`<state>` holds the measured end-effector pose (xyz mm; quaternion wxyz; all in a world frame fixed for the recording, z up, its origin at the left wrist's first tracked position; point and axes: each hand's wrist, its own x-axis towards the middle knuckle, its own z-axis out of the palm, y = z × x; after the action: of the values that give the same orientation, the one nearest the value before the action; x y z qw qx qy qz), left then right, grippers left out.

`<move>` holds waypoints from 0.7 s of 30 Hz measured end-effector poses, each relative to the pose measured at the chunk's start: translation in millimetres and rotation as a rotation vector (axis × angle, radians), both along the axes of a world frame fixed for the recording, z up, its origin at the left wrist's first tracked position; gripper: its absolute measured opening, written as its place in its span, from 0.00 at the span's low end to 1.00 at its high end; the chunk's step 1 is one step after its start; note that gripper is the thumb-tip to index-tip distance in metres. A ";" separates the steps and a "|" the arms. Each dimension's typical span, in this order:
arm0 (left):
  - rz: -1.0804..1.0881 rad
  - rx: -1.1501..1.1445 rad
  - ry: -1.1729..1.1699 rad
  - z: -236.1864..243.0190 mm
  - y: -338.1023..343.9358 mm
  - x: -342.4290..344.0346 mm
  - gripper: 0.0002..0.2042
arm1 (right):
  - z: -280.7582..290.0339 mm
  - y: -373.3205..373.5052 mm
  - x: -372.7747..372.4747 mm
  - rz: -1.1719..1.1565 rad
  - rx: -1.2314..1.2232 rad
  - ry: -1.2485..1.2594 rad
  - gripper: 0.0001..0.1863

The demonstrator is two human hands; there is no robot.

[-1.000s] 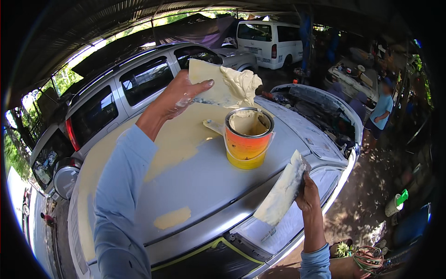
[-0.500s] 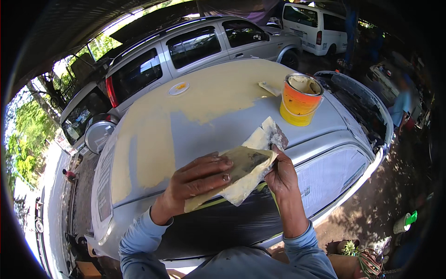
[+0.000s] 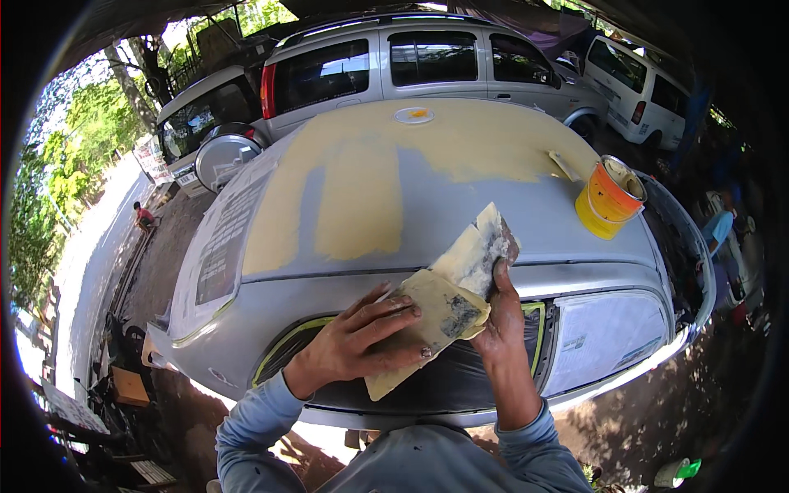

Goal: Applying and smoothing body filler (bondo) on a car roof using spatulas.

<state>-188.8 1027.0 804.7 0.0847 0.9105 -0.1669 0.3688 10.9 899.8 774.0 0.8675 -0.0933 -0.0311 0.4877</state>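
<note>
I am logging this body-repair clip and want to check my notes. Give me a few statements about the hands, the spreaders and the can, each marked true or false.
1. The left hand presses on a flat spreader board smeared with putty. True.
2. The right hand holds a second spreader upright against the first. True.
3. The orange and yellow can stands on the ground. False: it stands on the car roof.
4. The roof is wholly bare grey. False: wide cream putty patches cover much of it.
5. Both hands wear gloves. False: they are bare.

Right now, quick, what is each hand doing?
Left hand: closed on a putty-smeared flat board.
Right hand: closed on a second putty-coated spreader.
</note>
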 end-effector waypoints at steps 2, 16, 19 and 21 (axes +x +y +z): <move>0.056 0.067 0.021 1.4 -1.2 -14.6 0.21 | 2.3 1.5 -13.0 0.021 -0.052 -0.055 0.23; 0.258 -0.016 0.063 -12.4 8.0 -109.7 0.25 | -16.9 33.6 -107.4 0.227 0.040 -0.033 0.26; 0.326 -0.031 0.062 -16.9 3.3 -130.3 0.24 | -22.6 38.8 -126.8 0.287 0.097 -0.022 0.25; 0.374 -0.074 0.067 -21.9 0.1 -144.4 0.24 | -25.4 44.2 -137.3 0.308 0.102 -0.051 0.25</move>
<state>-333.2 1027.1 782.8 0.0538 0.9336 0.0219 0.3536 -126.4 944.0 748.7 0.7851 -0.0557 -0.0915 0.6100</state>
